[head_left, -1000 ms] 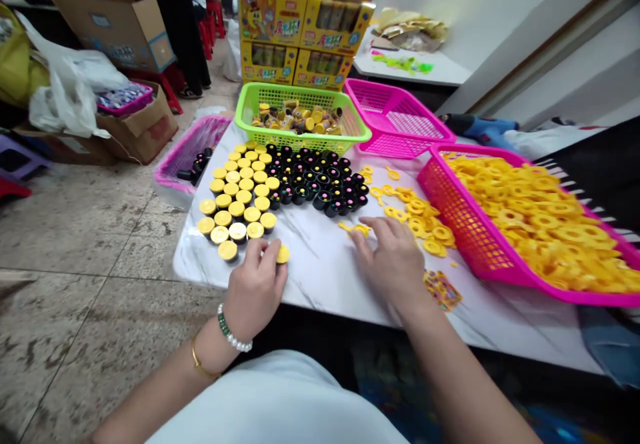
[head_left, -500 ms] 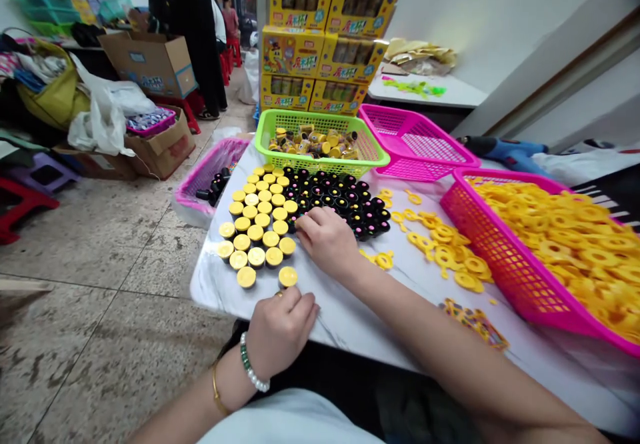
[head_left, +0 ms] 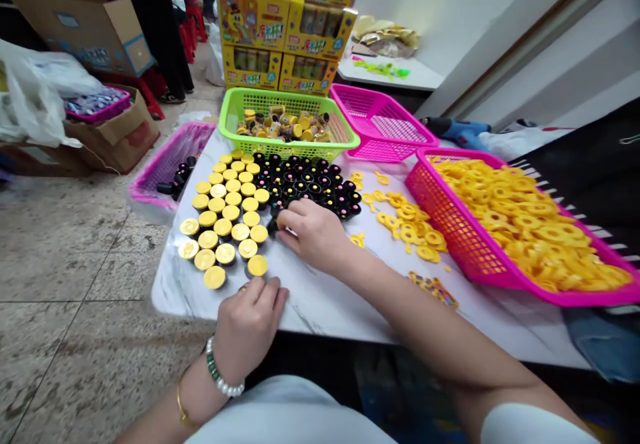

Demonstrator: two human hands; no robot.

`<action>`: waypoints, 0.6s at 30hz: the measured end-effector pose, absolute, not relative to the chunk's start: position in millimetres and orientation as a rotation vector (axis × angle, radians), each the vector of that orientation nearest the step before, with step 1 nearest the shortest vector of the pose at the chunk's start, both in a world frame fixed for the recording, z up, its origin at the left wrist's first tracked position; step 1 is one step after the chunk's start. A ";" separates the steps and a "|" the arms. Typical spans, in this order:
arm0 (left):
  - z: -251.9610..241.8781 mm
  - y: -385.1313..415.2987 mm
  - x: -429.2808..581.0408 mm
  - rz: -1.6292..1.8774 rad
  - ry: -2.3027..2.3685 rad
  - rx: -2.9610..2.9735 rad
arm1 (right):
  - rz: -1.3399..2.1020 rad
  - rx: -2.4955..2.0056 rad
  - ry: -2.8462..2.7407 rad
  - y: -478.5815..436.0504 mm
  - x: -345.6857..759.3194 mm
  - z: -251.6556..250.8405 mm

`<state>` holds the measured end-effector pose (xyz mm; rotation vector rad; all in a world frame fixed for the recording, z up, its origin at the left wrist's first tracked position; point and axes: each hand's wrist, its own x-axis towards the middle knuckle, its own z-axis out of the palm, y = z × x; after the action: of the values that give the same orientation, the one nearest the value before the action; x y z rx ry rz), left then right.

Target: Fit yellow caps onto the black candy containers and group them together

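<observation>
My right hand (head_left: pixel 313 234) is closed in a pinch at the near edge of a cluster of small black cups (head_left: pixel 303 181) with pink and yellow dots. Its fingertips are on one black cup (head_left: pixel 273 223), partly hidden by the fingers. Left of it stand several black pieces with round yellow tops (head_left: pixel 231 213), set close together in rows. My left hand (head_left: pixel 250 324) is curled at the table's front edge, just below the nearest yellow-topped piece (head_left: pixel 257 266). Its palm and fingertips are turned away, so anything inside is hidden.
Yellow ring-shaped pieces (head_left: pixel 407 224) lie on the white table (head_left: pixel 320 304), right of the cups. A pink basket (head_left: pixel 450 231) holds more rings. Behind stand a green basket (head_left: pixel 290 147) of small capped cylinders, another pink basket (head_left: pixel 390 124) and stacked yellow boxes (head_left: pixel 255 21).
The view has turned right and down, so the table sits further left in the picture. My right hand stays at the black cups' near edge; the left stays curled at the table edge.
</observation>
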<state>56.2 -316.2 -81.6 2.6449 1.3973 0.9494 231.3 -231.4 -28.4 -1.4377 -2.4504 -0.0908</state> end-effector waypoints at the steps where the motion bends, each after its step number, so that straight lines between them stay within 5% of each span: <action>1: -81.6 -318.6 57.6 0.942 1.368 2.632 | -0.060 -1.414 -2.465 -243.7 238.3 -24.7; 12: -80.5 -306.0 93.4 0.814 1.162 2.329 | 0.281 -1.239 -2.378 -322.8 278.6 -25.6; 18: -78.9 -300.5 94.0 0.816 1.183 2.154 | 0.096 -2.274 -1.681 -286.7 327.5 -50.0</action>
<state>94.0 -300.5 -78.9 2.1544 1.1829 0.8162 327.5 -286.7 -50.0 -2.2744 -1.6807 0.0962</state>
